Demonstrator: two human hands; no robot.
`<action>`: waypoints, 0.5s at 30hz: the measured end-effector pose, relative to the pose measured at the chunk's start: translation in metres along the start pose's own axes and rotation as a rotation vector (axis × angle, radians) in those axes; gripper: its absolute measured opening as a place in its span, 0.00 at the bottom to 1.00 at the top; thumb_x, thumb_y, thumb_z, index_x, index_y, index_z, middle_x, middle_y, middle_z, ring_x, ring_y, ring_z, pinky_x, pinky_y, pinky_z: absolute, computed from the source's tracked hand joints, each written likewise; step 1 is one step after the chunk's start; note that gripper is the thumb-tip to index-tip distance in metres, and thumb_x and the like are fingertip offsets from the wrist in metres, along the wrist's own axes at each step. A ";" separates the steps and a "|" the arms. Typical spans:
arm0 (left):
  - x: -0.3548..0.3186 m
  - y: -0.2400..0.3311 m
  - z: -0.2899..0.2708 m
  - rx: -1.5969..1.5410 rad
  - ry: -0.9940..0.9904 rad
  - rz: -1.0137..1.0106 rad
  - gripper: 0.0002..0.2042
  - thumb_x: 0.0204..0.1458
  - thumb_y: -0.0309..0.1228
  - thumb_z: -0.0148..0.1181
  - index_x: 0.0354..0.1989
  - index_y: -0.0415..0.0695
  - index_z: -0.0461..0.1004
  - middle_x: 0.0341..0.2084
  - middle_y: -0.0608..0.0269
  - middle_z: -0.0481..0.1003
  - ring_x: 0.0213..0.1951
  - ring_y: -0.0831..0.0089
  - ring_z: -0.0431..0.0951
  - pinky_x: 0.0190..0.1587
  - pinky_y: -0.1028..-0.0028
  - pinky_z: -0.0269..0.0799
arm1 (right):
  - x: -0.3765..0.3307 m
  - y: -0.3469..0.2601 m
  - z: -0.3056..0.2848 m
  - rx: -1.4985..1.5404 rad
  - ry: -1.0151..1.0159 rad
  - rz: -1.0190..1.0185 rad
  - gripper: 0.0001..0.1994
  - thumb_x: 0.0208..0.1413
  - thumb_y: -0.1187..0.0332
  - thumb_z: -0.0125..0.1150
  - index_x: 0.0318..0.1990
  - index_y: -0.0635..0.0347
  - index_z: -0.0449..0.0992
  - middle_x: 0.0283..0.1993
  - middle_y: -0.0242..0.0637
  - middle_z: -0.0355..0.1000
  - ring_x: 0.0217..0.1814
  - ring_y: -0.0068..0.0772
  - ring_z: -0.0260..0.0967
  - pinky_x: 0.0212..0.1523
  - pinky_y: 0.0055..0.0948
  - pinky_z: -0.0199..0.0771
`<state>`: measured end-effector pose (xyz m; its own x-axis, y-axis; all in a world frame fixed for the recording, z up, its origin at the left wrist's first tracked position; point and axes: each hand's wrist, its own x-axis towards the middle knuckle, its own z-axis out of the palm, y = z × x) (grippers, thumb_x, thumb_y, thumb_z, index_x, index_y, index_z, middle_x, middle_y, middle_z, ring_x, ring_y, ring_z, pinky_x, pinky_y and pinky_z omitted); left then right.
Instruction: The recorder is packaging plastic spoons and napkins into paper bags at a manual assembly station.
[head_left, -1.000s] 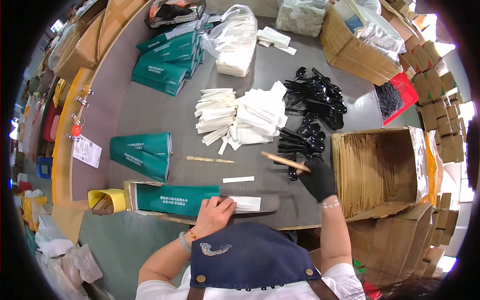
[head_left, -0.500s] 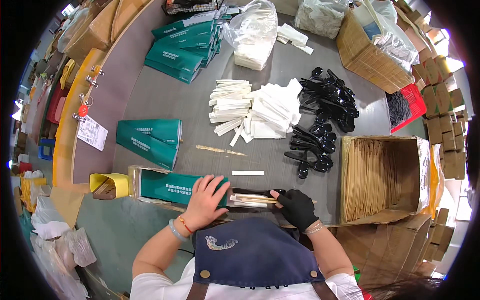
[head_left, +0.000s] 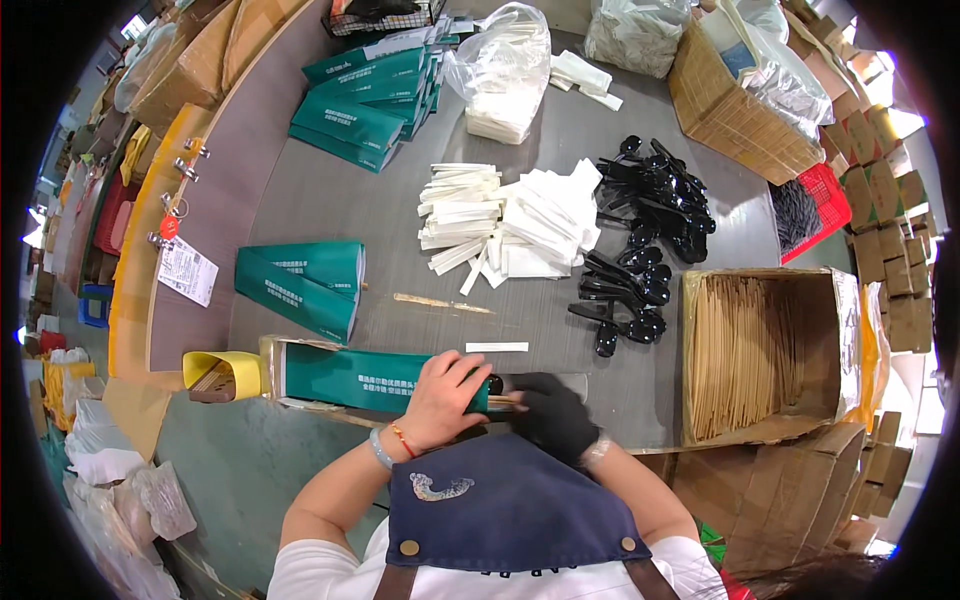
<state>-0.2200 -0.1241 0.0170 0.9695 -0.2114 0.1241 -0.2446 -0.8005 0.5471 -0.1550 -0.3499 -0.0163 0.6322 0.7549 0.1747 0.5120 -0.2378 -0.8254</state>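
Note:
A green paper sleeve (head_left: 340, 378) lies at the table's near edge, on top of others in an open cardboard holder (head_left: 272, 368). My bare left hand (head_left: 448, 398) lies over its right end, fingers bent round it. From the sleeve's mouth stick the ends of wooden chopsticks (head_left: 503, 403) and a bit of a black spoon (head_left: 495, 384). My right hand (head_left: 553, 415), in a black glove with bare fingertips, closes on those ends; its fingers are partly blurred. A single white paper strip (head_left: 497, 347) rests just beyond my hands.
White paper packets (head_left: 545, 220) and black plastic spoons (head_left: 660, 200) are heaped mid-table. Green sleeves (head_left: 300, 285) lie to the left, more at far left. A carton of chopsticks (head_left: 745, 360) stands at right, a yellow container (head_left: 225, 375) at near left.
My right hand has moved left, and the chopsticks and spoon are now mostly inside the sleeve. My left hand and the sleeve's open end have shifted right.

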 end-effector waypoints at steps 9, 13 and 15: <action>0.013 0.002 0.017 0.030 0.003 0.075 0.32 0.35 0.31 0.71 0.55 0.46 0.72 0.51 0.59 0.69 0.51 0.56 0.68 0.54 0.61 0.66 | 0.017 -0.019 0.022 0.143 0.107 0.327 0.14 0.45 0.64 0.68 0.39 0.58 0.77 0.39 0.41 0.74 0.44 0.48 0.71 0.40 0.41 0.72; 0.024 0.004 0.006 0.137 -0.155 0.157 0.21 0.37 0.26 0.63 0.45 0.50 0.74 0.42 0.58 0.69 0.45 0.57 0.69 0.47 0.62 0.68 | 0.021 -0.025 -0.014 -0.319 0.050 0.228 0.24 0.37 0.59 0.74 0.44 0.54 0.75 0.46 0.36 0.71 0.49 0.44 0.68 0.47 0.43 0.66; 0.029 0.004 0.002 0.144 -0.265 0.231 0.15 0.35 0.24 0.61 0.36 0.49 0.73 0.35 0.58 0.67 0.38 0.57 0.68 0.40 0.63 0.67 | 0.018 -0.018 -0.019 -0.539 -0.084 0.151 0.30 0.27 0.56 0.78 0.44 0.51 0.76 0.44 0.35 0.70 0.51 0.42 0.66 0.52 0.43 0.59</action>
<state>-0.1932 -0.1346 0.0210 0.8551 -0.5185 0.0016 -0.4745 -0.7812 0.4057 -0.1418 -0.3443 0.0118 0.6842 0.7292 0.0140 0.6579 -0.6089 -0.4432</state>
